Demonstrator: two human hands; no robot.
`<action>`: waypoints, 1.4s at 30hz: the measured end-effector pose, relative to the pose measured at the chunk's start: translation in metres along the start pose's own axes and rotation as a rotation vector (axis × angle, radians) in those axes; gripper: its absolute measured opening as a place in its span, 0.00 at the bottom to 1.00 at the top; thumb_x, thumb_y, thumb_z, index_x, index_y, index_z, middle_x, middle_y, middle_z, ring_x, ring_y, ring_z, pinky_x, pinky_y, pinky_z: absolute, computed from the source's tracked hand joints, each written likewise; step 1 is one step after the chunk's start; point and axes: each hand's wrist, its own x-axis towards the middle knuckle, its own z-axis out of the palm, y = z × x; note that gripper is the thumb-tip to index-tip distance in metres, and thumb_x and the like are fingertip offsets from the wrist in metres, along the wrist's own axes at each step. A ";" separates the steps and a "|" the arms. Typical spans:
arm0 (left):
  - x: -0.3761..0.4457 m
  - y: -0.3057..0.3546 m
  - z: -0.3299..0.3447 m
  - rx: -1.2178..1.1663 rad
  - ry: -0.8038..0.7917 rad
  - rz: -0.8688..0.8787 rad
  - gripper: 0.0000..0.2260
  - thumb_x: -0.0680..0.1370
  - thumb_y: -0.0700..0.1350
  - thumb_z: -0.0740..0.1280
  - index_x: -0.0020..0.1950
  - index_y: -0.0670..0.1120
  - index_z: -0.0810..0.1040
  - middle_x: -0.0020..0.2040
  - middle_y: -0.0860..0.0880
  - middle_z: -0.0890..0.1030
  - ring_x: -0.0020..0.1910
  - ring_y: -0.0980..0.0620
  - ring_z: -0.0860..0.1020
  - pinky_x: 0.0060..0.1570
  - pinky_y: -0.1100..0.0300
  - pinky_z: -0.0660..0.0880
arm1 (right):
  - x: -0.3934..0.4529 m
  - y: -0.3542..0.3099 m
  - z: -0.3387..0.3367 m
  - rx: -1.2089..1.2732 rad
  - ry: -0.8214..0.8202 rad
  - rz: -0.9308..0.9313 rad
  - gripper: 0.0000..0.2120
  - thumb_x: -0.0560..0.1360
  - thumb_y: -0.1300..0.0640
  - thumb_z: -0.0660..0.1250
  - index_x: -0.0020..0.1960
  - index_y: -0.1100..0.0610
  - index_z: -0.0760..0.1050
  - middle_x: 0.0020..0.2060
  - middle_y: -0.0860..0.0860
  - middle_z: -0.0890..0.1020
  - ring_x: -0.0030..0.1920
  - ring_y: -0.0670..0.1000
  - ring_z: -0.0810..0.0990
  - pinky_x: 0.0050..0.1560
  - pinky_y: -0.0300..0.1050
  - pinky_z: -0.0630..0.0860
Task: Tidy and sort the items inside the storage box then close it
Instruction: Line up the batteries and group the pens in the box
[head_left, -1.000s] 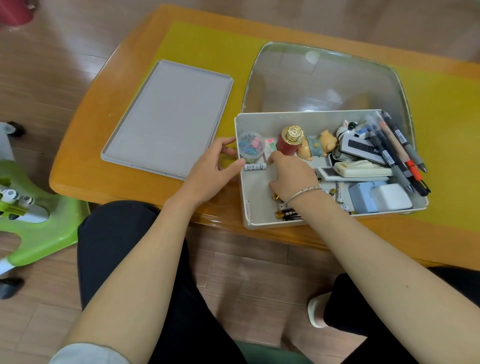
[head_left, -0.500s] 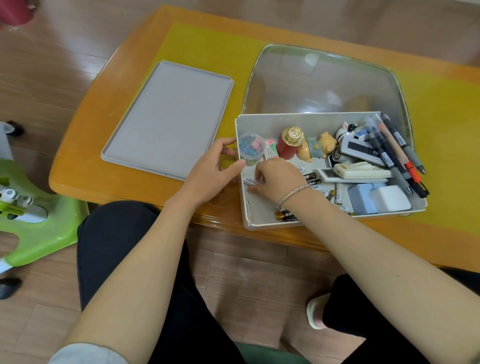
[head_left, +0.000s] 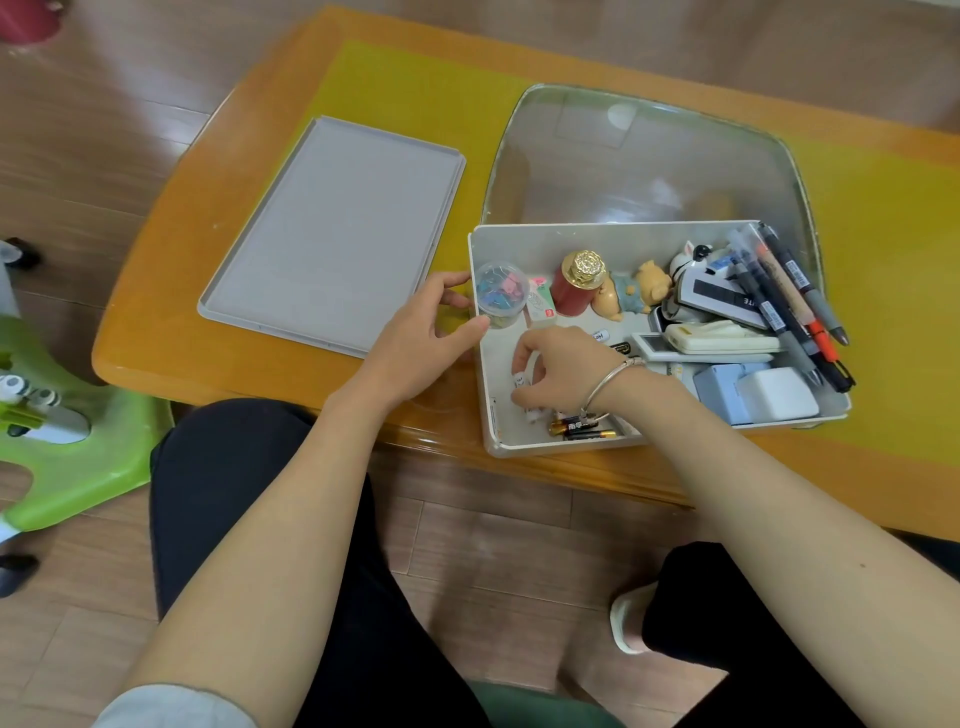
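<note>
The white storage box (head_left: 488, 415) sits open at the table's near edge, full of small items. Its grey lid (head_left: 332, 234) lies flat on the table to the left. My left hand (head_left: 421, 338) grips the box's left wall. Inside the box, my right hand (head_left: 561, 374) is closed on white batteries (head_left: 519, 382) near the front left. Black batteries (head_left: 579, 428) lie at the front wall. A clear tub of coloured clips (head_left: 501, 293), an eraser (head_left: 540, 306), a red jar with a gold cap (head_left: 576, 283) and a pig figurine (head_left: 631, 293) line the back. Pens (head_left: 779, 306) lean at the right.
A clear glass cover (head_left: 644, 161) lies on the yellow mat (head_left: 405, 83) behind the box. White and blue gadgets (head_left: 753, 389) fill the box's right side. A green plastic stool (head_left: 62, 447) stands on the floor at the left. My knees are under the table edge.
My right hand has moved from the back of the box toward the front left, carrying white batteries. My left hand has stayed on the box's left wall.
</note>
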 end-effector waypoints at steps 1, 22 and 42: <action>0.000 0.000 0.000 0.003 -0.001 -0.004 0.22 0.79 0.54 0.64 0.71 0.54 0.64 0.55 0.57 0.73 0.52 0.51 0.78 0.50 0.56 0.78 | -0.001 -0.001 0.002 -0.020 -0.059 0.007 0.09 0.68 0.52 0.71 0.45 0.52 0.74 0.32 0.44 0.76 0.33 0.46 0.76 0.30 0.37 0.67; 0.000 0.004 0.000 0.012 -0.012 -0.003 0.22 0.79 0.53 0.64 0.71 0.52 0.63 0.58 0.55 0.72 0.54 0.50 0.77 0.50 0.58 0.78 | -0.007 -0.009 0.001 0.055 -0.270 -0.066 0.19 0.70 0.59 0.72 0.59 0.49 0.74 0.40 0.49 0.85 0.25 0.38 0.76 0.40 0.38 0.77; 0.000 0.002 -0.001 0.001 -0.016 -0.008 0.22 0.78 0.55 0.65 0.71 0.54 0.64 0.54 0.60 0.72 0.50 0.52 0.78 0.49 0.56 0.79 | -0.022 0.017 -0.014 -0.124 -0.239 -0.030 0.06 0.66 0.56 0.76 0.42 0.54 0.82 0.29 0.41 0.76 0.31 0.40 0.74 0.33 0.31 0.69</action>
